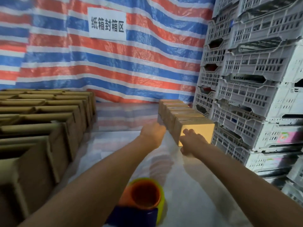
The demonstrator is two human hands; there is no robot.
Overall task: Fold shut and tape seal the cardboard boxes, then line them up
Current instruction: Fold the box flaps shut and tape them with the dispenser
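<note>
A row of several closed cardboard boxes [178,110] runs away from me on the white table, along the crates on the right. The nearest closed box [200,130] is at the front of the row. My right hand [191,140] lies flat against its front face with straight fingers. My left hand [152,133] reaches to the box's left side; its fingers are hidden behind the hand. A tape dispenser [146,200] with an orange core, yellow rim and blue body lies on the table near me, between my forearms.
Many open cardboard boxes [41,128] stand in rows on the left. Stacked white plastic crates [254,79] wall in the right side. A striped red, white and blue tarp [114,66] with a paper sign [107,24] hangs behind.
</note>
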